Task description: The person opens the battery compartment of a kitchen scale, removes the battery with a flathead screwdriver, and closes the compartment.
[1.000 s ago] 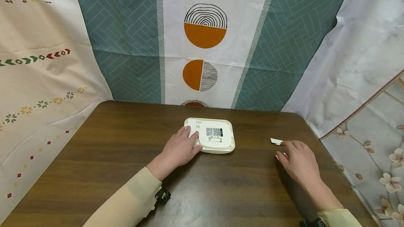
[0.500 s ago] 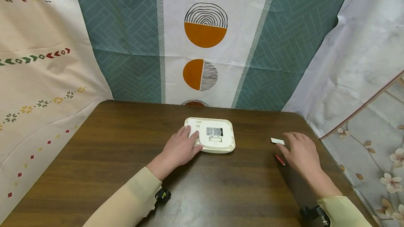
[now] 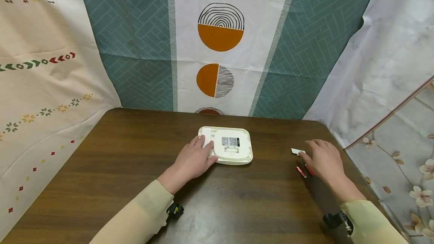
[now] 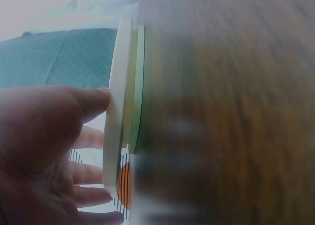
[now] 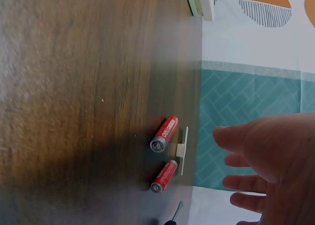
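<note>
My left hand (image 3: 194, 159) rests on the left side of a flat white device (image 3: 244, 153), its fingers spread. The device lies underside up, showing a grey label and a small recess; it looks like a kitchen scale. In the left wrist view the thumb (image 4: 96, 99) lies against its edge. My right hand (image 3: 323, 163) hovers over the table's right side, fingers loosely bent and holding nothing. Below it lie two red batteries, one battery (image 5: 164, 134) nearer the device and another battery (image 5: 164, 176) beside it. A small white cover (image 3: 296, 151) with a tab lies just beyond them.
A thin metal shaft with a dark handle (image 5: 172, 220), like a screwdriver, shows at the right wrist view's lower edge. The brown wooden table (image 3: 135, 142) ends at hanging cloths (image 3: 142, 67) on the far side and both flanks.
My right hand has drawn back slightly from the small white cover and risen. Both batteries, partly hidden under its fingers before, now show on the table. The left hand has stayed on the device.
</note>
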Available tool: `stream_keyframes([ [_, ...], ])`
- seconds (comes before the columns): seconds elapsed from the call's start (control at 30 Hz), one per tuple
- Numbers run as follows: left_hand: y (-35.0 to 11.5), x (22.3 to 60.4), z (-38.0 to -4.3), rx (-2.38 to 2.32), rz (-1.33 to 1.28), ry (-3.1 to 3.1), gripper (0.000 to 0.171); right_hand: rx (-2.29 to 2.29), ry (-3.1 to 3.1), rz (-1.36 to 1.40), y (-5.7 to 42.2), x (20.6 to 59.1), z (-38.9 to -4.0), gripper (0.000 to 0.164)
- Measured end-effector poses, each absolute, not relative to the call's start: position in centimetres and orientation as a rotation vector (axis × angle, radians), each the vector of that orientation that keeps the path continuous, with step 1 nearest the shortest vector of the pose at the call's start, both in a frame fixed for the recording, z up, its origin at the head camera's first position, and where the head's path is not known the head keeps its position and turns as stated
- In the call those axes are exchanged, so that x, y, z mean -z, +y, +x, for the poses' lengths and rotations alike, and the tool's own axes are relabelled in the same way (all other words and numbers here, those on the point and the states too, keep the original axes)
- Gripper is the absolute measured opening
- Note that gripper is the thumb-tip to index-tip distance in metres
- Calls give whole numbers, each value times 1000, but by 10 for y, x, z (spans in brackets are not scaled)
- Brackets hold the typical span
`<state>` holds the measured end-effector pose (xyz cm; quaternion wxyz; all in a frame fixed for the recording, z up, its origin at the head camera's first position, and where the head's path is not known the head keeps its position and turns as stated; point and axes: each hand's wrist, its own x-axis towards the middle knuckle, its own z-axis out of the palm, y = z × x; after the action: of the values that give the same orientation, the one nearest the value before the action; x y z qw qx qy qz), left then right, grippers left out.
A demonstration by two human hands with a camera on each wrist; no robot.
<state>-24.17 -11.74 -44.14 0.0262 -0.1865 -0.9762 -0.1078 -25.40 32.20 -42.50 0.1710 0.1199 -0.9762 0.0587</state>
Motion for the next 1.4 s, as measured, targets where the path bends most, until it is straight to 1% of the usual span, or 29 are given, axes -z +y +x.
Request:
stream_keyframes([
  [0.2,-118,443,-242,324,-574,-3018,63,-147,-2877,327,325,424,-260,46],
  [0.5,-118,443,-241,325,-583,-3004,62,-117,-3003,355,328,424,-269,50],
  [0.67,-119,445,-242,316,-600,-2972,59,-95,-3023,383,329,425,-274,47],
  [0.93,-118,446,-242,310,-597,-2979,59,-79,-3052,404,328,425,-278,44],
  [1.2,-118,446,-243,299,-596,-2979,60,-77,-3069,409,330,424,-281,32],
  [1.4,-119,446,-243,300,-593,-2980,60,-93,-3042,419,332,426,-284,15],
])
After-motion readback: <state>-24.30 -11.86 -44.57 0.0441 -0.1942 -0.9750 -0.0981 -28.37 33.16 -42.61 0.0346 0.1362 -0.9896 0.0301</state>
